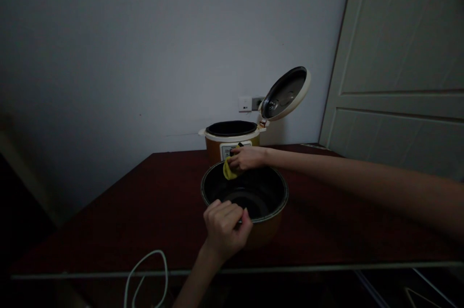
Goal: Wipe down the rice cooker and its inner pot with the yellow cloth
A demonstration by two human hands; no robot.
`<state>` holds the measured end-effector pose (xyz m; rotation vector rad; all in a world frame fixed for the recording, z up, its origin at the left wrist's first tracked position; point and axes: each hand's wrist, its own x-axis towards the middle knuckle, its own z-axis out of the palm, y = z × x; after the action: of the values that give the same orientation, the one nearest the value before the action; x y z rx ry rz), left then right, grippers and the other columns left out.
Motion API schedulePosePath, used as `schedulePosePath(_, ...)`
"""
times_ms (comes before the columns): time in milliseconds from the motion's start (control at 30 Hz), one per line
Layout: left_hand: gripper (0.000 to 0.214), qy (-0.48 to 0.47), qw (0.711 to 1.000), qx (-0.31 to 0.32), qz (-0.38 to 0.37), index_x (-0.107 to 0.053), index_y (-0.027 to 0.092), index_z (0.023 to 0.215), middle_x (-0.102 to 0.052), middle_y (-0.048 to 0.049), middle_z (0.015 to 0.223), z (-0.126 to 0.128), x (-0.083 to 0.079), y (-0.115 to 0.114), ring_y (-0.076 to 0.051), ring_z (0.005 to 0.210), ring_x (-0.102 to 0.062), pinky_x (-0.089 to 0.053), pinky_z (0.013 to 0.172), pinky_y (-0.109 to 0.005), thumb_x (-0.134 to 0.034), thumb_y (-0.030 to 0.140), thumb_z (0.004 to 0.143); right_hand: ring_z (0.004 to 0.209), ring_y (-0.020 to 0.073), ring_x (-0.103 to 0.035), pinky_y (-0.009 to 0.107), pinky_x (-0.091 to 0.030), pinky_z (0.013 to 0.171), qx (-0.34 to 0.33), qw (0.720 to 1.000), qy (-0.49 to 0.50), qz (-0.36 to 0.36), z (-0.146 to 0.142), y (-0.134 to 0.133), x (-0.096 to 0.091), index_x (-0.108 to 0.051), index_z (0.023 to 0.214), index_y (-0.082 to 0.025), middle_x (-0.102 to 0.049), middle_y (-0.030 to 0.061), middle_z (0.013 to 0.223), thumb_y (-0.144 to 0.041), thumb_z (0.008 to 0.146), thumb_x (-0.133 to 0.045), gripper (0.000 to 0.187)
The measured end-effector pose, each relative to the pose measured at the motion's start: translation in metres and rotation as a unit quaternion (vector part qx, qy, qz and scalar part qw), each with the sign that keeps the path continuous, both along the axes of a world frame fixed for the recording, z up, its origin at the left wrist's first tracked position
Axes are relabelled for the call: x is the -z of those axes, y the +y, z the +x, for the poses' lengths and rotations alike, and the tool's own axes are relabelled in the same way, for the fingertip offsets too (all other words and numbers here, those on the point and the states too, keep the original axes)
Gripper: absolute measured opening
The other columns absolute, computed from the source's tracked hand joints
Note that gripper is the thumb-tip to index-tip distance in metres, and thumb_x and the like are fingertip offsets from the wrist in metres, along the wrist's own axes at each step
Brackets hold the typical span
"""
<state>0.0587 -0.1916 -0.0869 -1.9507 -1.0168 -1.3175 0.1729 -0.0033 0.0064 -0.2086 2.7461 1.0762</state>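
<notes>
A round inner pot [266, 228], dark inside and orange-brown outside, stands on the dark red table. My left hand [225, 223] is closed over its near rim, thumb to the right. Over the pot's far rim, my right hand [246, 158] grips a yellow cloth [231, 170] that hangs at the inner edge of the pot. Right behind sits a rice cooker [213, 146] with a cream rim and a front control panel, partly covered by my right hand. Its lid [286, 94] is tipped up to the right.
The table [152, 216] has a pale front edge. A white cable [165, 269] loops up at the lower left. Wall sockets [245, 104] sit behind the cooker, and a panelled door [395, 76] stands at the right.
</notes>
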Motion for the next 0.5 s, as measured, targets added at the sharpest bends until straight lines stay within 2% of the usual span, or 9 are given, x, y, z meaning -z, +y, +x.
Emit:
schedulePosePath(67, 0.035, 0.005, 1.0, -0.009, 0.013, -0.039, 0.017, 0.048, -0.041, 0.0042, 0.043, 0.0, 0.001, 0.001, -0.009, 0.044, -0.037, -0.022, 0.052, -0.029, -0.051, 0.01, 0.08, 0.106, 0.0202, -0.052, 0.036, -0.035, 0.086, 0.047, 0.999, 0.005, 0.019, 0.006, -0.004, -0.003, -0.067, 0.091, -0.019, -0.065, 0.006, 0.107, -0.011, 0.089, -0.045, 0.023)
schedulePosePath(133, 0.036, 0.01, 0.999, -0.019, 0.035, -0.04, 0.018, 0.048, -0.042, 0.0039, 0.043, 0.0, 0.002, 0.002, -0.009, 0.045, -0.037, -0.024, 0.052, -0.029, -0.052, 0.01, 0.081, 0.096, 0.0207, -0.057, 0.034, -0.037, 0.079, 0.132, 0.991, 0.028, 0.019, 0.015, -0.012, -0.007, -0.068, 0.089, -0.017, -0.066, 0.008, 0.103, -0.014, 0.087, -0.047, 0.021)
schedulePosePath(233, 0.036, 0.014, 0.998, -0.032, 0.047, -0.041, 0.018, 0.049, -0.043, 0.003, 0.044, 0.001, 0.004, 0.001, -0.01, 0.046, -0.039, -0.025, 0.053, -0.029, -0.051, 0.011, 0.083, 0.091, 0.0223, -0.06, 0.032, -0.039, 0.073, 0.268, 0.962, 0.041, -0.012, 0.03, -0.032, -0.011, -0.07, 0.089, -0.015, -0.068, 0.0106, 0.097, -0.021, 0.082, -0.055, 0.017)
schedulePosePath(333, 0.031, 0.012, 0.998, -0.049, 0.023, -0.046, 0.019, 0.055, -0.048, 0.0011, 0.049, 0.0, 0.007, 0.0, -0.012, 0.049, -0.043, -0.027, 0.054, -0.03, -0.047, 0.014, 0.086, 0.088, 0.025, -0.063, 0.032, -0.043, 0.071, 0.358, 0.932, 0.029, -0.051, 0.036, -0.059, -0.011, -0.071, 0.091, -0.012, -0.069, 0.0144, 0.093, -0.025, 0.075, -0.061, 0.022)
schedulePosePath(433, 0.021, 0.001, 0.998, -0.055, -0.014, -0.055, 0.017, 0.07, -0.057, -0.0022, 0.06, 0.0, 0.008, -0.001, -0.016, 0.057, -0.05, -0.032, 0.057, -0.03, -0.044, 0.019, 0.088, 0.083, 0.0274, -0.065, 0.033, -0.046, 0.068, 0.434, 0.892, -0.013, -0.126, 0.029, -0.084, -0.003, -0.071, 0.092, -0.008, -0.069, 0.0178, 0.091, -0.027, 0.068, -0.066, 0.031)
schedulePosePath(500, 0.02, -0.02, 0.998, -0.048, -0.034, -0.059, 0.014, 0.087, -0.064, -0.0062, 0.074, 0.001, 0.009, -0.002, -0.018, 0.068, -0.055, -0.037, 0.063, -0.031, -0.041, 0.023, 0.091, 0.075, 0.0259, -0.065, 0.032, -0.047, 0.064, 0.459, 0.857, -0.016, -0.234, 0.018, -0.096, 0.008, -0.072, 0.085, -0.008, -0.069, 0.0156, 0.081, -0.028, 0.064, -0.068, 0.03)
